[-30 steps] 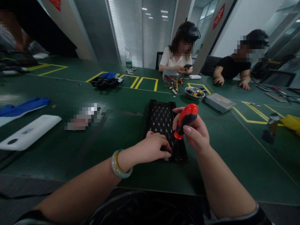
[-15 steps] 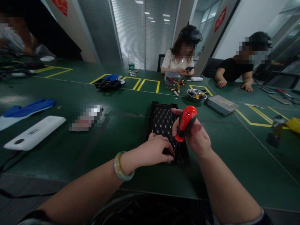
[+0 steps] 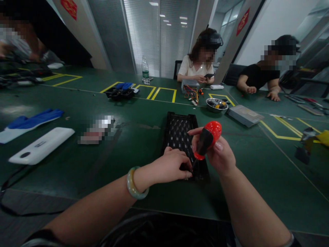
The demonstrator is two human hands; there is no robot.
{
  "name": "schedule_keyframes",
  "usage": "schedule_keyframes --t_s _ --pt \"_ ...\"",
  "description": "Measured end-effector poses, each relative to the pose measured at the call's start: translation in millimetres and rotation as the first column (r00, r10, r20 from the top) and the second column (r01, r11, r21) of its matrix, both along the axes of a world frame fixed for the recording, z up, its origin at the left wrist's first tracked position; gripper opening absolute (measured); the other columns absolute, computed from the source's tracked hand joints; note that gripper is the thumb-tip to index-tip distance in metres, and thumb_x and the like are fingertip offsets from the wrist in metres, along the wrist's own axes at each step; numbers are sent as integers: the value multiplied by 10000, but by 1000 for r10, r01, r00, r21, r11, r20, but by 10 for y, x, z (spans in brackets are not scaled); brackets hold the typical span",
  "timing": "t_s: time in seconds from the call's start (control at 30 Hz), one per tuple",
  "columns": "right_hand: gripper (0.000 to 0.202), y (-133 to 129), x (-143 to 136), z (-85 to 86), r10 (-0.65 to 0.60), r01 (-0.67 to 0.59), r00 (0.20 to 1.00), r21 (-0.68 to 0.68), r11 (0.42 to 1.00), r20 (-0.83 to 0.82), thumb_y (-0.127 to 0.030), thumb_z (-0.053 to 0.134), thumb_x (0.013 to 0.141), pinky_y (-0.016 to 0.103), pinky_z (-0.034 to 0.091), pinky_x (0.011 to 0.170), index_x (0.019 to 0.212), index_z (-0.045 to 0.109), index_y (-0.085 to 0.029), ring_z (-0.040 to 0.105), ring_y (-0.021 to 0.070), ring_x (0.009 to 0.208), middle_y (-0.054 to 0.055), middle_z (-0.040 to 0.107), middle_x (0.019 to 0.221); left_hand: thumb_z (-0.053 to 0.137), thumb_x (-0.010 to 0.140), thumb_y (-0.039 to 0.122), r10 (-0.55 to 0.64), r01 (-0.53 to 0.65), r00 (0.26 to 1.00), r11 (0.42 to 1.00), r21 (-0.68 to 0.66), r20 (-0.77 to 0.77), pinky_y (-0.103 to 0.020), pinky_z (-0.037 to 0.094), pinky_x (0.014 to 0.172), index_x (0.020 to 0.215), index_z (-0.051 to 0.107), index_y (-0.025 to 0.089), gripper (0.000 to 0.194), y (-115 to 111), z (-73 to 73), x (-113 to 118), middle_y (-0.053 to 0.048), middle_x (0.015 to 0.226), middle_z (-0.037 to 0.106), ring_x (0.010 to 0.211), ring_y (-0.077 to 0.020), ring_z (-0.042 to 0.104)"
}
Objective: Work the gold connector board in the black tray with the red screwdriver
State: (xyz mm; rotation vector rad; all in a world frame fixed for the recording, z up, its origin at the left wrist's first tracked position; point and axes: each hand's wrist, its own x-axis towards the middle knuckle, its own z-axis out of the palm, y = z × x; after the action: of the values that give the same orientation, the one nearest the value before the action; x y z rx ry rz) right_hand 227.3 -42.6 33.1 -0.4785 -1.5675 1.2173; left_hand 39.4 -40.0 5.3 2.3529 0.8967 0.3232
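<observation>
My right hand (image 3: 223, 157) is wrapped round the red-and-black handle of a screwdriver (image 3: 212, 131). The screwdriver leans, handle up and to the right, and its shaft runs down toward the fingertips of my left hand (image 3: 169, 165). Those fingers are pinched together at the near end of a black panel (image 3: 179, 132); what is between them is hidden, and I cannot tell whether they touch the shaft. The panel is rectangular, with a raised frame and rows of small slots, and lies flat on the green table (image 3: 144, 144).
To the left lie a white power bank (image 3: 42, 145) with a cable, a blue-and-white glove (image 3: 31, 123) and a blurred-out flat object (image 3: 96, 130). Beyond the panel are a metal bowl (image 3: 217, 105) of parts, a grey metal box (image 3: 245, 115) and a bottle (image 3: 145, 72). Co-workers sit across the table.
The screwdriver handle has tipped further right and a little lower, with my right hand moving along with it. My left hand keeps its place at the panel's near end.
</observation>
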Motion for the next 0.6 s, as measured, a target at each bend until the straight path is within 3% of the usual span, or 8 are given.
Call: schedule_keyframes --t_s 0.13,0.3,0.5,0.6 --pt "548 20 -46 -9 -49 52 997 62 997 -56 -624 582 893 259 392 469 1272 558 -230 521 112 545 0 629 756 738 867 389 1 -1 1000 1000 5 -6 -380 278 904 924 737 265 136 1 4 0 29 1014 727 1062 -228 610" --pt "280 22 -39 -42 -79 88 993 108 990 -85 -469 641 910 257 410 488 1087 573 -263 565 128 596 -5 643 754 737 872 370 -2 2 1000 1000 7 -14 -378 277 898 936 738 269 120 -1 6 7 29 1026 720 1073 -226 609" --pt "531 -7 -7 -15 -50 50 999 46 998 -18 -572 532 923 299 411 498 1238 650 -160 563 147 597 49 663 768 742 867 389 -10 10 1000 1000 7 -3 -376 274 894 932 744 273 133 3 -22 -6 20 1040 724 1089 -235 606" --pt "519 -15 -33 1 -93 95 995 52 994 -39 -526 507 945 308 413 493 1339 602 -201 544 148 559 34 660 738 740 869 391 -9 9 1000 1000 6 -6 -381 269 904 928 744 273 132 2 -15 -5 21 1036 723 1092 -237 604"
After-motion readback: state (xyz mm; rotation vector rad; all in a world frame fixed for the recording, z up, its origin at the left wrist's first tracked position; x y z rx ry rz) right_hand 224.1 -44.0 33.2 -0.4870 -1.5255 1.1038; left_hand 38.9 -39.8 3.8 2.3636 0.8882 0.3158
